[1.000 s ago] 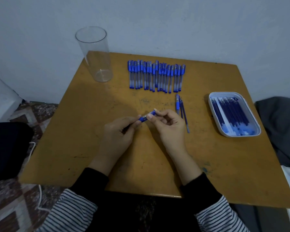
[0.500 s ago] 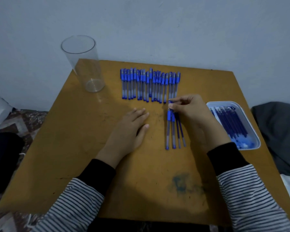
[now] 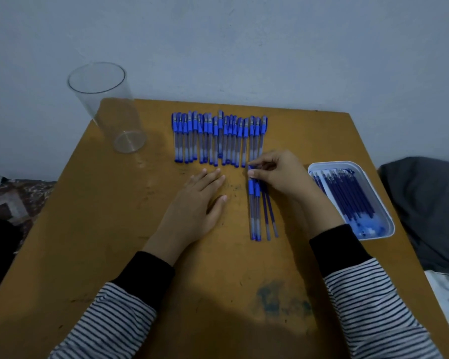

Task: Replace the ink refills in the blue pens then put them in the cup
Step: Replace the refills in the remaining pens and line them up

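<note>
The pen (image 3: pixel 251 200), held between both hands a second ago, has been laid on the table (image 3: pixel 114 229) near two loose refills (image 3: pixel 268 216), well apart from the cup (image 3: pixel 106 107); cupping is judged undone. Its long axis is pointed cap-away from the person. Its cap is pinched by the right hand (image 3: pixel 283 177); the left hand (image 3: pixel 195 203) is rested flat, fingers together

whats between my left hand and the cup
Nothing but bare table between the left hand and the cup, as the head view shows; the row of pens lies off to the right.
</note>
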Demonstrator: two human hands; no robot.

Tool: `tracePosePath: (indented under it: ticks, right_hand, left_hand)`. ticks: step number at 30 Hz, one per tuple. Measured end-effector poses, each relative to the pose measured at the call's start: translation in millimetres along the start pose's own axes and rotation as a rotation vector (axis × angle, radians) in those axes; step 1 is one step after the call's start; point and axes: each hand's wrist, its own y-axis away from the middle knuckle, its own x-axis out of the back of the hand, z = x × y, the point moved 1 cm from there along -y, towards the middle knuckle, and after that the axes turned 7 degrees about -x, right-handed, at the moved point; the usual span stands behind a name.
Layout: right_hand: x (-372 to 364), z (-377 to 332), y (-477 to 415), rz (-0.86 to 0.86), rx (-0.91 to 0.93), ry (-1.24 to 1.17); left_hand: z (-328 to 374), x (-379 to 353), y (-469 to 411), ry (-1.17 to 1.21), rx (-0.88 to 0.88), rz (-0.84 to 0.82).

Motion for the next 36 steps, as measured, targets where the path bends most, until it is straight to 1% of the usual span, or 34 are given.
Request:
tracePosePath:
  ticks: [3,6,9,12,14,17,27,32,36]
  right_hand:
    - [-2,0,0,-0.002,0.003,0.058]
    - [-2,0,1,0.011,0.0,0.042]
    - [3,2,2,0.079,0.007,-0.08]
    - [10,4,-7,0.214,-0.063,-0.24]
    - [12,6,-18,0.279,-0.138,-0.336]
    - [9,6,-35,0.283,-0.222,-0.394]
    - [6,-4,-57,0.294,-0.255,-0.257]
    - [7,-4,-54,0.289,-0.255,-0.228]
    - [4,-9,-48,0.275,-0.216,-0.123]
  left_hand:
    - [-1,0,0,-0.001,-0.004,0.003]
    - [0,4,-3,-0.028,-0.039,0.079]
    - [-1,7,-12,-0.024,-0.092,0.166]
    - [-2,9,-27,-0.006,-0.091,0.205]
    - [-2,9,-41,0.015,-0.048,0.187]
    - [-2,6,-62,0.024,0.03,0.119]
    - [-11,-7,-77,-0.104,0.089,0.056]
    - [-11,-8,-77,-0.091,0.09,0.056]
    - [-13,-9,-77,-0.091,0.081,0.066]
